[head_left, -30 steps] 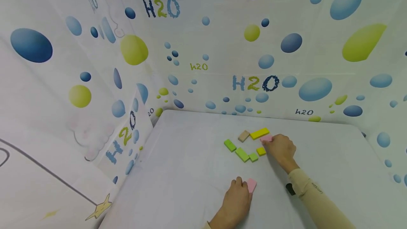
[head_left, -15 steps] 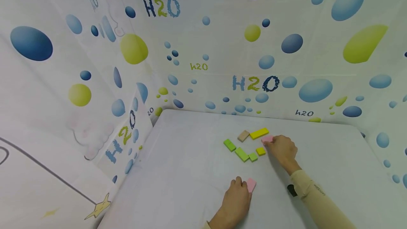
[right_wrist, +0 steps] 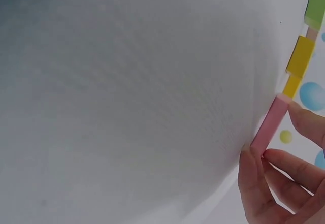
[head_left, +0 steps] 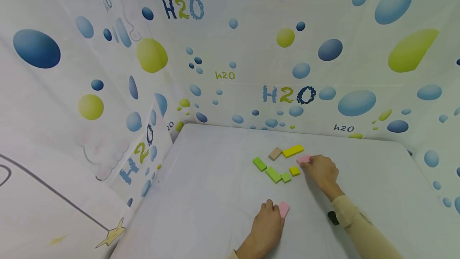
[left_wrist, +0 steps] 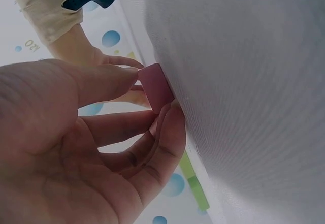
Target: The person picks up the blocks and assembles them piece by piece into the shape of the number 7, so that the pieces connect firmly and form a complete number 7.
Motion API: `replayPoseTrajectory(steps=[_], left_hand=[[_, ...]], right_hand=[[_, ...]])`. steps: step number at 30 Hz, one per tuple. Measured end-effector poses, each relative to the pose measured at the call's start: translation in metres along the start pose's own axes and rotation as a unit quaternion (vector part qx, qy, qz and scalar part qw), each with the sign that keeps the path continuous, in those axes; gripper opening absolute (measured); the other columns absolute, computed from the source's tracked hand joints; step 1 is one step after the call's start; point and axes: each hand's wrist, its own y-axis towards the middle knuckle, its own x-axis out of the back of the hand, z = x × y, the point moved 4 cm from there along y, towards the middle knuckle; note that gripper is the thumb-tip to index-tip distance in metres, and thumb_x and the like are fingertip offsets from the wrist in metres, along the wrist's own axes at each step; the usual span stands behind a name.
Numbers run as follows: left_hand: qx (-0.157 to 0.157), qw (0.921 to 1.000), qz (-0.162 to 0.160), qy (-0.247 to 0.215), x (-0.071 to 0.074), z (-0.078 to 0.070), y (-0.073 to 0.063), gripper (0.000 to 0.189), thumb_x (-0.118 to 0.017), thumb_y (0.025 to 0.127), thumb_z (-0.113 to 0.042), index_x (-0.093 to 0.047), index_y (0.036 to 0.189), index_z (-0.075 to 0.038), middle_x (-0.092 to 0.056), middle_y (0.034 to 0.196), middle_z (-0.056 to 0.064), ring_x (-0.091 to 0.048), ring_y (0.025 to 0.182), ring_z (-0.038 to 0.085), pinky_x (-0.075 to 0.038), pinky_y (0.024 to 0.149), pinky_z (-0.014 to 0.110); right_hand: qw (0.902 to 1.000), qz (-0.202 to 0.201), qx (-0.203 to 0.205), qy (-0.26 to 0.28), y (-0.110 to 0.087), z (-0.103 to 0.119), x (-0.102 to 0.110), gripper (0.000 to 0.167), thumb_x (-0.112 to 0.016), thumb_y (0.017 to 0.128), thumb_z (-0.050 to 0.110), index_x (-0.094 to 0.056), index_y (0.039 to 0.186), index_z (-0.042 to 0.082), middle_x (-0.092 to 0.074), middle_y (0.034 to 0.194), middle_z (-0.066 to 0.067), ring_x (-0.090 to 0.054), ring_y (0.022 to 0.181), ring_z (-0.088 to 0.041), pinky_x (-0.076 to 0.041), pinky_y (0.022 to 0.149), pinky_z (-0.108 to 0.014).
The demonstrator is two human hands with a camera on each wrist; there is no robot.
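My left hand [head_left: 266, 227] pinches a pink block [head_left: 284, 210] low over the near middle of the table. In the left wrist view the thumb and fingers grip that small pink block [left_wrist: 156, 88] from two sides. Farther off, my right hand [head_left: 323, 172] holds another pink block [head_left: 304, 158] by its edges, just right of the long yellow block [head_left: 293, 150]. Its fingers and thumb show around the pink block [right_wrist: 272, 125] in the right wrist view. A small yellow block [head_left: 294, 171] lies nearby, left of this hand and apart from it.
A tan block [head_left: 275, 154] touches or nearly touches the long yellow one. Green blocks [head_left: 274, 174], several in all, form a slanting row at the left of the group. A dark wrist device [head_left: 333, 218] sits under the right sleeve. Patterned cloth [head_left: 233, 91] stands behind the white table [head_left: 208, 195].
My right hand has slid slightly right and nearer with its pink block, widening the distance from the long yellow block. My left hand stays in place, still holding its pink block.
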Motion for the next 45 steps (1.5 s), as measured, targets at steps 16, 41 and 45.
replayPoseTrajectory(steps=[16,41,45], left_hand=[[-0.009,0.9998,-0.013,0.013,0.004,0.0,-0.001,0.035,-0.081,0.092,-0.032,-0.075,0.101,0.001,-0.052,0.085,0.004,-0.053,0.073,0.012,-0.049,0.054,0.02],[0.004,0.9998,0.018,-0.003,0.003,0.0,0.0,0.035,-0.08,0.093,-0.032,-0.074,0.103,0.002,-0.052,0.086,0.005,-0.053,0.074,0.012,-0.051,0.056,0.021],[0.006,0.9998,0.021,-0.003,0.002,0.0,0.0,0.036,-0.08,0.093,-0.032,-0.074,0.104,0.002,-0.052,0.087,0.005,-0.053,0.075,0.013,-0.051,0.056,0.021]], right_hand=[[0.9997,0.004,0.022,0.004,-0.008,-0.002,0.005,0.045,-0.078,0.092,0.035,-0.076,0.111,-0.006,-0.076,0.103,-0.025,-0.071,0.075,-0.034,-0.055,0.055,-0.043],[0.9993,0.022,0.023,0.022,-0.03,-0.005,0.01,0.045,-0.084,0.087,0.03,-0.076,0.114,-0.006,-0.075,0.107,-0.024,-0.069,0.078,-0.028,-0.055,0.061,-0.04],[0.9991,0.024,0.02,0.027,-0.032,-0.003,0.011,0.044,-0.085,0.087,0.029,-0.076,0.114,-0.006,-0.075,0.108,-0.024,-0.071,0.082,-0.032,-0.055,0.064,-0.043]])
